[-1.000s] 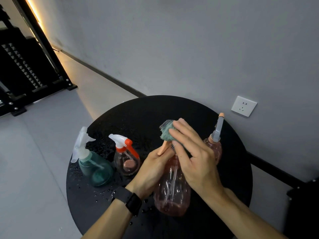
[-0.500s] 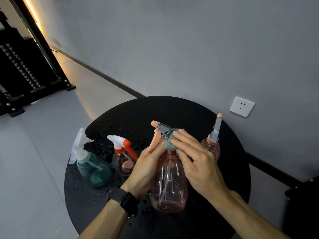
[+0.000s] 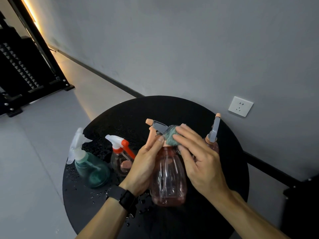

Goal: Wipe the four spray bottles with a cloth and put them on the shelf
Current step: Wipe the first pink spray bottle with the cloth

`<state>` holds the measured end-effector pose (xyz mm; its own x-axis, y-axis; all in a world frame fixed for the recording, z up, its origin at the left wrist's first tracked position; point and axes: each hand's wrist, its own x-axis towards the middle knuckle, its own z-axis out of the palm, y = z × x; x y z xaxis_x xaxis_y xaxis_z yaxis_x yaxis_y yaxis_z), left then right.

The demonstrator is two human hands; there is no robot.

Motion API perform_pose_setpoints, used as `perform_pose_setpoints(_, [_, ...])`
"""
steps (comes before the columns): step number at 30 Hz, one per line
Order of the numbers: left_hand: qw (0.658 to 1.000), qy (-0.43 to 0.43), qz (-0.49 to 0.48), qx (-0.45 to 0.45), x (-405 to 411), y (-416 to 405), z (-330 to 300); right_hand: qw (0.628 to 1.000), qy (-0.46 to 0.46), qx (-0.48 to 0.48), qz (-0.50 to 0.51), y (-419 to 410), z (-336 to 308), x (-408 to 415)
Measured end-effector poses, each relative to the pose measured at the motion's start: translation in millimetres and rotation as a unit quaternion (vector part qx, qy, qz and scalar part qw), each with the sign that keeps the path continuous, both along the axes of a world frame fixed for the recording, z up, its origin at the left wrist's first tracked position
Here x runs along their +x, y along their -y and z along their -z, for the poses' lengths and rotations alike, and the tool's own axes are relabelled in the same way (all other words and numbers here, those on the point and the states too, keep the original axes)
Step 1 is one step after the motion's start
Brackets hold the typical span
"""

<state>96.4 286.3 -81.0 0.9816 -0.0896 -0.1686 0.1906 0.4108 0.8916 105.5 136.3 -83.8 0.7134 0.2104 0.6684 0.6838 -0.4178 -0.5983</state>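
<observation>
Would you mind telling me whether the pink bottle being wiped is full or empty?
Apparently empty: the pink bottle shows no liquid line through its clear wall, and only the dip tube is visible inside.

At frame centre, a pink spray bottle [image 3: 168,176] is gripped by the left hand [image 3: 145,165]; a teal cloth [image 3: 170,139] is pressed against its neck by the right hand [image 3: 198,159]. 3 other bottles are seen on the round black table [image 3: 120,114].

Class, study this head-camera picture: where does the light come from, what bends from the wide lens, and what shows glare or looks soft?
Head view: a warm light strip glows at upper left, the rest dim and grey; the wall baseboard runs steeply tilted by the wide lens; water droplets glint on the black table; faint highlights streak the pink bottle; the hands look sharp.
</observation>
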Motion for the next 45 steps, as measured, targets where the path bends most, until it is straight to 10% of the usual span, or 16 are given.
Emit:
perform_pose_setpoints(14, [0.989, 0.042, -0.058, 0.13, 3.5, -3.3, 4.8, 0.993, -0.116, -0.008, 0.003, 14.8, 0.6, 0.1])
perform_pose_setpoints(26, [0.862, 0.139, -0.114, 0.474, 9.1, -8.0, 28.4, 0.99, -0.044, 0.083, 0.11, 26.8, -11.1, 2.3])
perform_pose_setpoints(45, [0.826, 0.129, -0.146, 0.529, 18.1, -6.5, 36.0, 0.992, -0.041, 0.076, 0.091, 23.3, -4.0, 5.7])
